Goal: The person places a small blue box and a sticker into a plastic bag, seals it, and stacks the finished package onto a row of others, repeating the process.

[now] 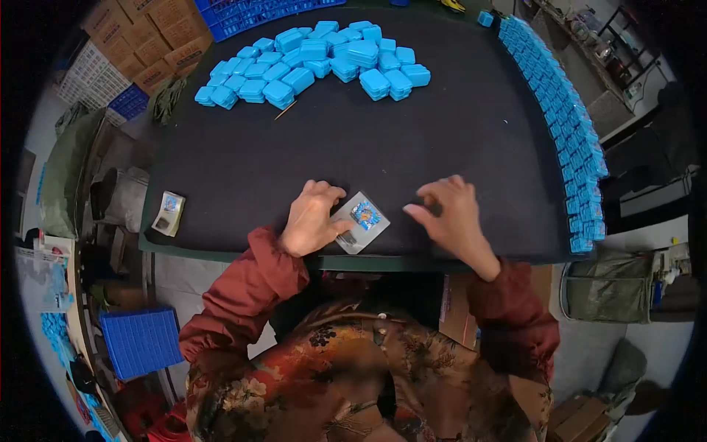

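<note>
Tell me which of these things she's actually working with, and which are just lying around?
In use:
- small packet, under the left hand
- right hand, beside the packet, not touching it
- pile of blue cases
- row of blue cases

Lying about:
- stack of packets at the mat's left edge
- thin stick
- blue crate on the floor
- cardboard boxes

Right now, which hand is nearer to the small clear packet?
Left. The left hand touches the small clear packet at its left edge; the right hand rests apart, to its right.

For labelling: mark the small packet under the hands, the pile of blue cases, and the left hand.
small packet (362, 219), head view, its printed middle.
pile of blue cases (317, 62), head view, pile centre.
left hand (313, 217), head view, its back.
</note>
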The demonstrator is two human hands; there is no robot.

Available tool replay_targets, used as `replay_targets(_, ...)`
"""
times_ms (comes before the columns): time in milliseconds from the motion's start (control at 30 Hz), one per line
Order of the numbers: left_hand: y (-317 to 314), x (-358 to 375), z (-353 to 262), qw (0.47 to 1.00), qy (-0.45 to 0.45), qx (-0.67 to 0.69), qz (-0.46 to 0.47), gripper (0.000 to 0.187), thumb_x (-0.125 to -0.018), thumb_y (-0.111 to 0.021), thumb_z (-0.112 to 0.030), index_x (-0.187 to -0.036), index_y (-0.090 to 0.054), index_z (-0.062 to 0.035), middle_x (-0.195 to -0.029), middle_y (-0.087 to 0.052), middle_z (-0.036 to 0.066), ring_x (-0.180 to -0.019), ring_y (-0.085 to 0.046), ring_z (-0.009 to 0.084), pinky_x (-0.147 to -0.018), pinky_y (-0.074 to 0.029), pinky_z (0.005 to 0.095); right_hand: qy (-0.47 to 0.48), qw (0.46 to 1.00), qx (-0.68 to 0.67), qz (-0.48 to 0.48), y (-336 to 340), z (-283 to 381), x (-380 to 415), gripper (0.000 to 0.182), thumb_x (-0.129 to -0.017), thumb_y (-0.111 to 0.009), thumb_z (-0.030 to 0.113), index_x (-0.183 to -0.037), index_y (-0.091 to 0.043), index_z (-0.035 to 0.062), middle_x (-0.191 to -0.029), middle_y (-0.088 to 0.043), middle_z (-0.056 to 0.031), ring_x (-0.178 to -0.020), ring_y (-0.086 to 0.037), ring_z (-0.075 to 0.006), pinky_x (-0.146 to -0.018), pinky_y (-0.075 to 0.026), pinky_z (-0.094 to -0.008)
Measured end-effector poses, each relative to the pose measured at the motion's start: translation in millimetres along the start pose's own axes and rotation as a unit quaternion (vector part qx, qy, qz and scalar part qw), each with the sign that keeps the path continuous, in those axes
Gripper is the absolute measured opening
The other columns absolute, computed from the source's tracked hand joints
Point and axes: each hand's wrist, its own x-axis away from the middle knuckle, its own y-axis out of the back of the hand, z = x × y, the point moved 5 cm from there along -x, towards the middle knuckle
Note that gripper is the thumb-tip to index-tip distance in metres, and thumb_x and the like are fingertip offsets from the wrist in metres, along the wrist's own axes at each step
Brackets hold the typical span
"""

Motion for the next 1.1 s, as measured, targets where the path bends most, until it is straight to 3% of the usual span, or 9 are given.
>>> replay_targets(200,-5.0,0.6,0.4,0.998,-0.003,-0.031,0.057,0.038,-0.060,-0.078,-0.016,-0.092,-0.062,-0.0029,-0.080,-0.056,0.010,-0.080,-0.049,0.0273,-0.073,-0.041,0.0363,-0.004,0.994,-0.008,0.112,-69.6,19.4,-18.6,0.034,-0.059,-0.078,0.037,-0.071,-0.064,0.0079,-0.064,-0.059,-0.0030,-0.069,-0.048,-0.0212,-0.070,-0.033,-0.0341)
replay_targets(367,-4.4,0.9,-1.4,0.998,-0.010,-0.030,0.049,0.048,-0.056,-0.081,-0.024,-0.094,-0.061,-0.0031,-0.082,-0.055,0.010,-0.082,-0.048,0.0273,-0.074,-0.040,0.0365,-0.097,0.967,-0.137,0.191,-80.8,5.4,-21.1,0.019,-0.063,-0.075,0.023,-0.058,-0.063,0.0090,-0.055,-0.057,-0.0011,-0.068,-0.048,-0.0200,-0.072,-0.033,-0.0350)
replay_targets(467,-4.5,2.4,-2.5,0.997,-0.061,-0.040,0.006,0.064,-0.050,-0.084,-0.033,-0.098,-0.060,0.0023,-0.078,-0.054,0.011,-0.076,-0.047,0.0262,-0.068,-0.040,0.0356,-0.061,0.979,-0.145,0.131,-74.0,6.8,-18.7,0.018,-0.065,-0.075,0.015,-0.058,-0.062,0.0043,-0.058,-0.058,-0.0051,-0.064,-0.047,-0.0195,-0.059,-0.038,-0.0333)
replay_targets(567,-5.3,3.6,-3.6,0.995,-0.079,-0.053,0.011,0.074,-0.048,-0.083,-0.039,-0.103,-0.058,0.0041,-0.080,-0.054,0.012,-0.078,-0.047,0.0264,-0.068,-0.039,0.0350,-0.046,0.980,-0.149,0.120,-72.8,6.2,-16.1,0.014,-0.066,-0.074,0.013,-0.062,-0.064,0.0048,-0.058,-0.057,-0.0062,-0.063,-0.046,-0.0187,-0.058,-0.038,-0.0335)
replay_targets(667,-5.2,4.0,-4.2,0.995,-0.048,-0.064,0.056,0.070,-0.052,-0.082,-0.038,-0.106,-0.058,0.0001,-0.091,-0.052,0.012,-0.087,-0.046,0.0287,-0.077,-0.039,0.0376,-0.130,0.959,-0.194,0.163,-62.6,1.2,-20.0,0.013,-0.066,-0.074,0.012,-0.063,-0.064,0.0050,-0.059,-0.056,-0.0046,-0.063,-0.045,-0.0178,-0.057,-0.037,-0.0323)
replay_targets(800,-3.1,1.4,-3.4,0.994,-0.041,-0.062,0.074,0.071,-0.056,-0.081,-0.041,-0.108,-0.058,0.0013,-0.096,-0.053,0.013,-0.091,-0.048,0.0282,-0.076,-0.040,0.0363,-0.057,0.979,-0.168,0.100,-34.0,-1.5,-26.1,0.014,-0.070,-0.072,0.011,-0.063,-0.062,0.0062,-0.061,-0.053,-0.0020,-0.064,-0.043,-0.0161,-0.058,-0.035,-0.0306)
replay_targets(900,15.9,-8.1,-10.8,0.990,-0.042,0.133,-0.013,0.059,-0.068,-0.077,-0.039,-0.105,-0.059,0.0042,-0.100,-0.057,0.013,-0.096,-0.050,0.0243,-0.077,-0.042,0.0351,0.059,0.980,-0.152,0.112,-8.1,25.2,-34.5,0.012,-0.070,-0.071,0.009,-0.064,-0.062,0.0063,-0.060,-0.052,-0.0016,-0.064,-0.043,-0.0151,-0.060,-0.034,-0.0290)
replay_targets(1000,14.0,-14.8,-24.9,0.943,-0.008,0.325,0.063,0.038,-0.078,-0.071,-0.030,-0.093,-0.064,0.0046,-0.089,-0.059,0.008,-0.083,-0.053,0.0163,-0.073,-0.044,0.0297,0.131,0.972,-0.144,0.133,5.5,48.7,-42.6,0.009,-0.070,-0.071,0.009,-0.068,-0.063,0.0066,-0.062,-0.053,-0.0013,-0.066,-0.044,-0.0147,-0.063,-0.036,-0.0288)
replay_targets(1100,14.8,-14.8,-32.2,0.881,0.009,0.471,0.034,0.022,-0.085,-0.064,-0.018,-0.085,-0.066,0.0041,-0.081,-0.060,0.005,-0.070,-0.052,0.0087,-0.064,-0.044,0.0226,0.084,0.972,-0.219,0.028,11.3,49.1,-48.1,0.015,-0.072,-0.072,0.012,-0.084,-0.064,0.0086,-0.070,-0.056,0.0006,-0.070,-0.048,-0.0138,-0.069,-0.038,-0.0292)
